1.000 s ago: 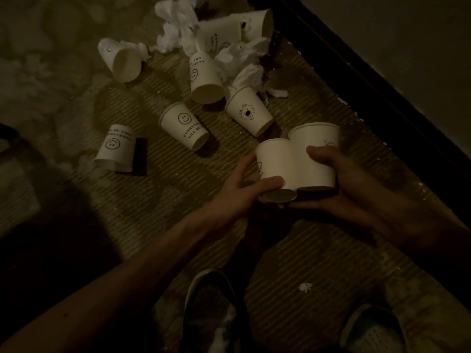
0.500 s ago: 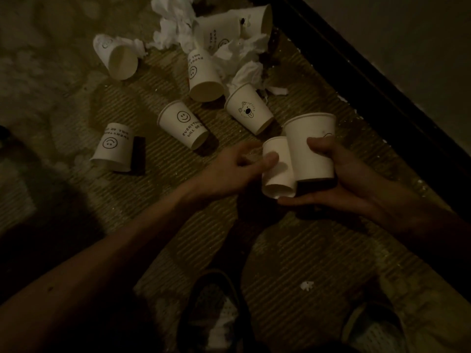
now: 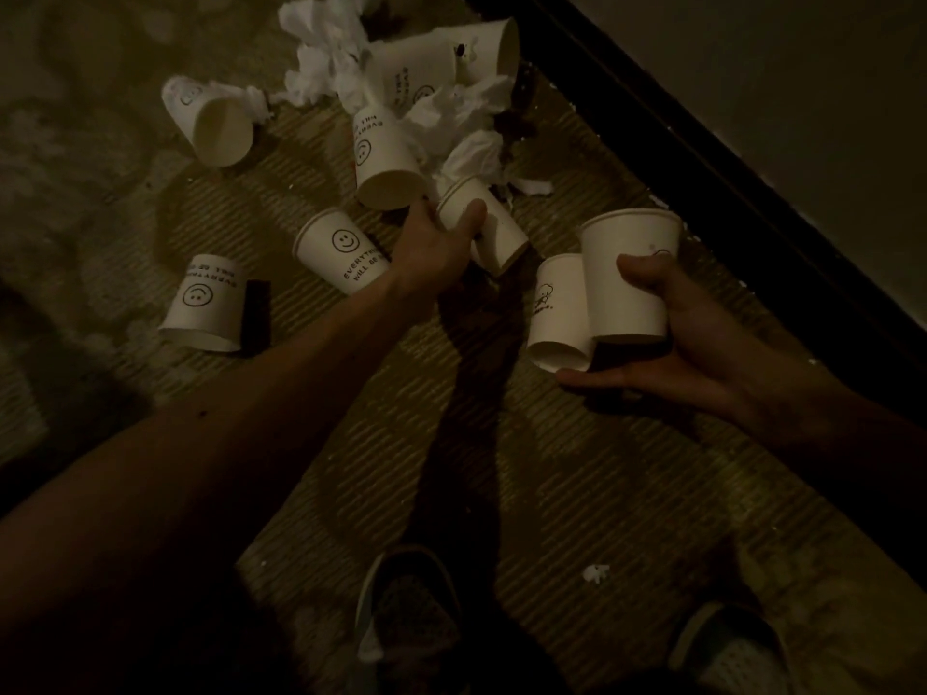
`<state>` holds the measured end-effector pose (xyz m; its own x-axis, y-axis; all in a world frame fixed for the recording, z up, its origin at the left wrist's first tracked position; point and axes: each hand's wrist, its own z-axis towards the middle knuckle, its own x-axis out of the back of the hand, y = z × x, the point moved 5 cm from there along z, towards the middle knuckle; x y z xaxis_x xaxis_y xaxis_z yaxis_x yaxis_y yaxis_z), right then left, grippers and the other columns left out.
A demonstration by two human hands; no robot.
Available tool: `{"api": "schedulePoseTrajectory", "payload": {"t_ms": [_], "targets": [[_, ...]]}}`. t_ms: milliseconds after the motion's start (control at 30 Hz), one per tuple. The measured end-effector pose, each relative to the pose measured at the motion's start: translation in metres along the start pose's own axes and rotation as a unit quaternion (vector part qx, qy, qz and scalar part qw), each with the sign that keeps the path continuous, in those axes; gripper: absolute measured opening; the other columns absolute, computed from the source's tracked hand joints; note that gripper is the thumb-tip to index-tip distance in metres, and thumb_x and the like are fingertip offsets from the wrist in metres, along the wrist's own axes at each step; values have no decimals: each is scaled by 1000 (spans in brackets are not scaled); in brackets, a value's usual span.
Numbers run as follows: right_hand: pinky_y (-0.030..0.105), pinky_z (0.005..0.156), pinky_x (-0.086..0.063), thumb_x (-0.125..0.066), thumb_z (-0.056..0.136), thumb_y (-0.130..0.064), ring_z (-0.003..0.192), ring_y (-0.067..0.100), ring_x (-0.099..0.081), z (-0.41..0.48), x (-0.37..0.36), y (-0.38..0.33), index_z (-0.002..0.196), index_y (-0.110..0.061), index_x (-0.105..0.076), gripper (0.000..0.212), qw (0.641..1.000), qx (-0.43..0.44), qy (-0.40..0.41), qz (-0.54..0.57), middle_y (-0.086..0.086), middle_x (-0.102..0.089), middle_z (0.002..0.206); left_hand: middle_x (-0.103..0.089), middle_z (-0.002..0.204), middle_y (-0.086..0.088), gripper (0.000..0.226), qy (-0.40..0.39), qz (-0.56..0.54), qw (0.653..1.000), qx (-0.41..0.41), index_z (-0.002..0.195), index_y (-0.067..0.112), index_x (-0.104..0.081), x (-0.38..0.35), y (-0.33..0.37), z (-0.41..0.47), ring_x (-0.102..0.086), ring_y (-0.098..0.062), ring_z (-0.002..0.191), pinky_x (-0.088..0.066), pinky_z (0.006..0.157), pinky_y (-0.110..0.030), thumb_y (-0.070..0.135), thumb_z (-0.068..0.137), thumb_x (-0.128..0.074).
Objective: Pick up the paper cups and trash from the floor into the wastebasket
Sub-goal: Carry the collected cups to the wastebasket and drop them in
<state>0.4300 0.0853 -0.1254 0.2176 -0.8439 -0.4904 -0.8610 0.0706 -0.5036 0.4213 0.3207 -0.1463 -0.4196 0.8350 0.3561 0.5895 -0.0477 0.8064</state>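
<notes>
Reached left hand (image 3: 441, 238) from held pair to tipped cup (image 3: 484, 230) at centre frame, fingers spread around it, not yet closed. Gripped two cups (image 3: 599, 298) in right hand (image 3: 687, 338). Gathering under way; next, a firm pinch and lift.

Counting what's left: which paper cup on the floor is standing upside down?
The smiley cup farthest left, beside a small dark object. It stands on its rim, base up, print inverted; the other floor cups lie on their sides.
</notes>
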Motion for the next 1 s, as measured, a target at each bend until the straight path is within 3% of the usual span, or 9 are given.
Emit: {"api": "schedulePoseTrajectory", "payload": {"t_ms": [100, 233, 333, 400, 533, 633, 767, 900, 1000], "targets": [[61, 76, -54, -84, 54, -35, 104, 37, -69, -1, 3, -2, 127, -19, -59, 79, 1000, 0, 4, 0, 17, -68, 120, -61, 108, -4, 46, 5, 8, 1000, 9, 124, 3, -55, 1, -2, 4, -58, -6, 76, -48, 51, -18, 41, 99, -56], [61, 77, -54, -83, 54, -35, 103, 36, -69, -3, 8, -6, 127, -19, -59, 79, 1000, 7, 7, 0, 17, -68, 120, -65, 102, -3, 23, -39, 23, 999, 5, 103, 12, -57, 11, -1, -5, -65, -10, 79, -56, 63, -25, 35, 98, -58], [60, 74, -55, -81, 59, -34, 100, 36, -70, -7, 11, -9, 125, -19, -58, 72, 1000, 5, 8, -1, 17, -71, 114, -66, 89, 1, 15, -102, 8, 995, 2, 92, 17, -59, 21, 3, -21, -68, 0, 60, -50, 45, -17, 31, 94, -65], [61, 74, -55, -80, 61, -34, 101, 36, -70, -10, 9, -13, 124, -20, -59, 68, 1000, 4, 2, -14, 16, -72, 112, -68, 87, 1, 18, -141, -7, 990, 9, 96, 19, -59, 24, 7, -32, -68, 1, 58, -47, 43, -14, 31, 89, -70], [60, 73, -55, -81, 57, -35, 103, 35, -69, -24, -6, -29, 125, -19, -59, 73, 999, -1, -9, -37, 15, -71, 114, -70, 103, -4, 70, -160, -50, 986, -2, 123, 14, -55, 20, 27, -53, -74, -10, 81, -57, 59, -24, 43, 64, -80], [62, 74, -54, -78, 63, -35, 106, 36, -68, -55, -22, -50, 130, -20, -57, 71, 999, 2, -8, -37, 14, -69, 121, -70, 110, -5, 88, -175, -86, 981, -1, 132, 7, -52, 14, 59, -76, -74, -12, 88, -57, 64, -25, 51, 60, -77], [62, 73, -55, -74, 68, -34, 107, 36, -68, -115, -49, -79, 130, -21, -56, 66, 1000, -7, 5, -18, 15, -68, 122, -77, 86, 3, 82, -161, -129, 978, 31, 121, 5, -62, 18, 109, -121, -74, -10, 78, -56, 59, -24, 57, 60, -76], [63, 79, -53, -67, 74, -35, 113, 36, -65, -186, -79, -108, 137, -21, -50, 67, 1000, 1, 5, 14, 16, -63, 131, -77, 99, -2, 63, -185, -170, 965, 79, 112, 21, -68, 22, 164, -186, -74, -21, 92, -59, 72, -39, 66, 67, -71], [64, 81, -52, -70, 72, -36, 114, 37, -64, -244, -102, -130, 134, -17, -53, 67, 999, 7, -9, 35, 16, -64, 129, -76, 102, 0, 53, -204, -195, 953, 112, 117, 27, -66, 28, 210, -242, -74, -21, 91, -60, 70, -43, 66, 82, -61]]}}
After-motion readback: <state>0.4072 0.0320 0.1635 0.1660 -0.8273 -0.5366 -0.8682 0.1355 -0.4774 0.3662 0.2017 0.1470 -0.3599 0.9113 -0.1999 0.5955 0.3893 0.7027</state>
